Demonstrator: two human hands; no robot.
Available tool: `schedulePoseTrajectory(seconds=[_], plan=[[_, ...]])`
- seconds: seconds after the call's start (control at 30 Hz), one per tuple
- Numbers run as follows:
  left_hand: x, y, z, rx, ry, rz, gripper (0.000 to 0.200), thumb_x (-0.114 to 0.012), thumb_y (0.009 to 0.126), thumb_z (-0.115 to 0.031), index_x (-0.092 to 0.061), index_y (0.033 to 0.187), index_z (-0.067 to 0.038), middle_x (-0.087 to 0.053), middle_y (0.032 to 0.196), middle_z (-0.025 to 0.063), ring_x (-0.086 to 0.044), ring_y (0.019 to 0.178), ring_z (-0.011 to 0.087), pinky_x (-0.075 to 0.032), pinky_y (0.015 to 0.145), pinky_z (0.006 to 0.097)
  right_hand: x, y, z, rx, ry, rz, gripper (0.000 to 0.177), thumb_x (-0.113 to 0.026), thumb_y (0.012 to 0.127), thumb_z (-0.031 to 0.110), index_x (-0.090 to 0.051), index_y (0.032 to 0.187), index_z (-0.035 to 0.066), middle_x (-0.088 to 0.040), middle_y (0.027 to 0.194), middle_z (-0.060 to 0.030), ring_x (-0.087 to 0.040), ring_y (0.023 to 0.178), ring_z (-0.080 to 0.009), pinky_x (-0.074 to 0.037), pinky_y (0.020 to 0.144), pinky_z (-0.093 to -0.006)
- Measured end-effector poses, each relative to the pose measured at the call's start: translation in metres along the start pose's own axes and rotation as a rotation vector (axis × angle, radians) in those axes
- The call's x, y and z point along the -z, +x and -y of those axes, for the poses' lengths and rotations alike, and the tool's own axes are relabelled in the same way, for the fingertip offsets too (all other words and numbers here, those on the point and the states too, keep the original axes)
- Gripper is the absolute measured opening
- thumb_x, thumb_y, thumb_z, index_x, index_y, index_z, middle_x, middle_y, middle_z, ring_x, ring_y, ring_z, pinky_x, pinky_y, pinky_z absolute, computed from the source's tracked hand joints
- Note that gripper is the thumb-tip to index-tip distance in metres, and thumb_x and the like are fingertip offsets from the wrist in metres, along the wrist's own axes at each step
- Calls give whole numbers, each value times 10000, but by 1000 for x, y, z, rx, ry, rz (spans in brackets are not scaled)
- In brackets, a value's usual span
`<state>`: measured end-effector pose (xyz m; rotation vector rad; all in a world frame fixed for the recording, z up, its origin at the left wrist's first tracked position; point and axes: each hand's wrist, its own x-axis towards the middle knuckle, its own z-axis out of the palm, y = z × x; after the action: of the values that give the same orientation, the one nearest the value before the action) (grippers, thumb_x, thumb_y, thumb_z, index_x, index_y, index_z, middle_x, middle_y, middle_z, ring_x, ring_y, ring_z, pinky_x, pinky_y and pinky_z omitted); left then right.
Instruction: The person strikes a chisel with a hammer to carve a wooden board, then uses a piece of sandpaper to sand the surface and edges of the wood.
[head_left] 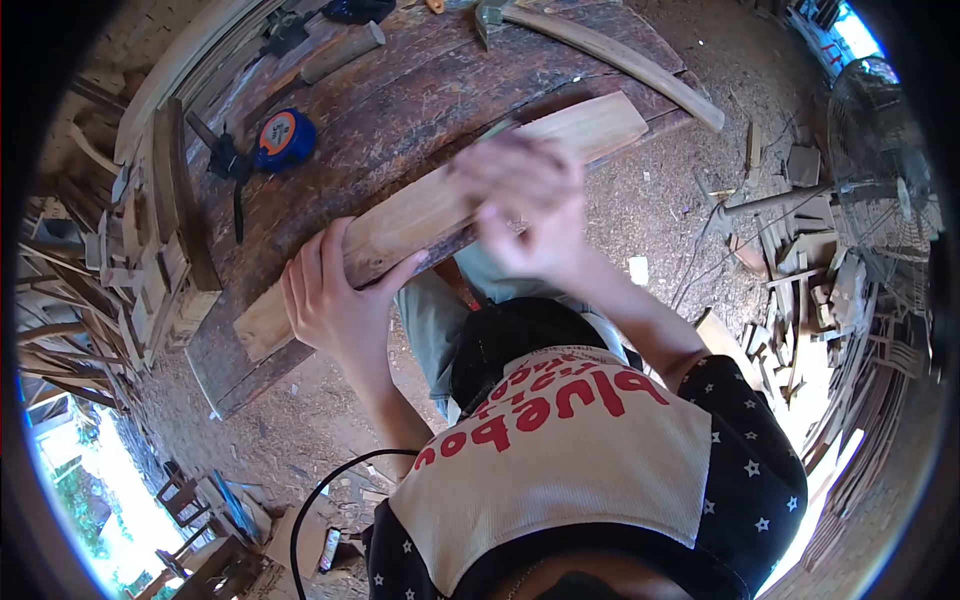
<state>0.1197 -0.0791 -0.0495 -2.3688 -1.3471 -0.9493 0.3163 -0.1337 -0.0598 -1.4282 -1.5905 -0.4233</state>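
A long pale wooden board (398,228) lies slantwise along the near edge of the workbench. My left hand (330,290) is closed around it towards its left end, fingers over the top and thumb along the near side. Over the board's right half is my right hand (530,200), smeared by motion, with its fingers bent together over the wood and the thumb apart. A small greenish edge (497,128) shows by its fingertips; what it belongs to is too blurred to tell.
On the dark workbench (400,90) are a blue tape measure (286,138), a hammer (610,58), a wooden-handled tool (340,55) and a black clamp (228,155). Scrap wood (800,270) is piled at right, near a fan (880,180). More timber (80,290) stands at left.
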Motion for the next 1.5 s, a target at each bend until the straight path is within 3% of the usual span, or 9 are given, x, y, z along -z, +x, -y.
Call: schedulePoseTrajectory(seconds=[0.33,0.4,0.57,0.7,0.77,1.03,1.27,1.4,1.5], plan=[[-1,-1,1,-5,12,-8,671,-761,527,-637,-650,966,-142,-624,924,17,-608,850,247,-499,793,387,50,0,-83,-45,-371,-82,202,-528,810,191,-720,771,143,-716,880,29,-660,881,-116,-355,937,-349],[-2,0,1,-12,16,-4,670,-761,528,-637,-652,965,-140,-624,926,18,-609,848,247,-499,792,387,27,-1,-52,-104,12,-37,205,-533,820,216,-725,779,158,-717,874,22,-659,904,-101,-349,956,-356],[0,0,0,-7,42,7,662,-779,520,-613,-654,973,-147,-630,921,14,-612,851,246,-501,767,391,-7,-13,-4,65,75,-47,200,-543,815,236,-730,782,173,-712,914,28,-652,930,-102,-331,1001,-367],[-2,0,-1,-12,27,-8,662,-786,512,-603,-655,980,-153,-632,921,12,-612,848,246,-501,759,393,42,-8,-80,53,-152,50,188,-557,814,234,-734,812,174,-710,932,24,-644,966,-87,-326,946,-349],[-1,-1,-2,25,25,29,643,-820,512,-517,-662,1017,-152,-643,985,-16,-614,906,240,-496,770,377,52,-10,-100,-41,-346,-111,173,-559,805,213,-721,774,158,-704,896,34,-643,916,-115,-323,916,-339],[-2,1,0,-12,53,12,646,-792,522,-575,-665,994,-153,-643,962,-3,-615,874,240,-503,751,378,-11,-17,3,57,95,-69,159,-575,799,224,-723,818,170,-704,863,51,-647,909,-101,-350,977,-356],[-2,-1,-1,-36,84,-27,643,-764,536,-625,-665,967,-158,-643,932,-12,-618,833,230,-509,712,373,46,-11,-103,43,-305,-175,251,-505,861,246,-697,723,162,-714,863,19,-661,801,-141,-366,911,-367],[-4,-2,-1,-46,99,-21,657,-764,529,-632,-664,974,-158,-643,934,-16,-622,831,229,-511,698,371,-3,-13,-10,-47,185,-53,228,-572,814,301,-721,831,130,-708,948,2,-652,950,-143,-384,941,-338],[-6,-3,3,-35,103,9,671,-761,517,-647,-671,965,-156,-649,935,-22,-627,828,223,-513,681,366,-15,-20,16,25,161,-69,223,-584,809,315,-721,850,144,-708,943,22,-636,988,-126,-362,988,-341]])
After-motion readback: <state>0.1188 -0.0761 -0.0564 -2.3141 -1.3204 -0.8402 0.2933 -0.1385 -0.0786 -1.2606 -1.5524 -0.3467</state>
